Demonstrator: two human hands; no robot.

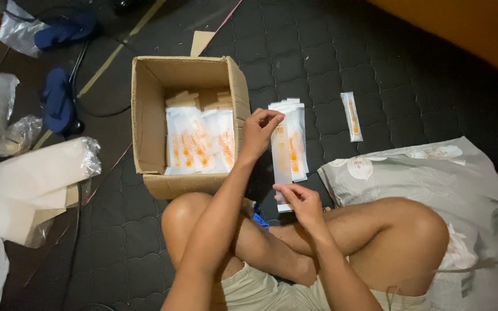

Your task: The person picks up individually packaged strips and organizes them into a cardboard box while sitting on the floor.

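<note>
On the dark quilted mat (pixel 329 75) you are sitting cross-legged, holding a long translucent sachet (pixel 282 155) with an orange strip inside it upright between your two hands. Your left hand (pixel 259 131) is pinching the top end of the sachet, fingers curled closed around its upper edge, while your right hand (pixel 299 200) is gripping the bottom end just above your crossed shins. Behind the sachet, a stack of matching sachets (pixel 296 141) is lying on the mat, fanned slightly and sitting just beside the right wall of an open cardboard box (pixel 145 115). Inside that box, more packets (pixel 200 141) of the same white-and-orange kind are lying in overlapping rows, with flat tan cardboard pieces showing at the far end. A single sachet (pixel 351 117) is resting alone on the mat, well apart from the stack, toward the far right. A grey patterned pillow (pixel 462 178) is lying against your right knee at the mat's near right edge. Along the left edge, a plastic-wrapped bundle of white sheets (pixel 33 175) is lying near the box, and two blue sandals (pixel 59 101) are sitting farther back beside a black cable (pixel 96 109).
</note>
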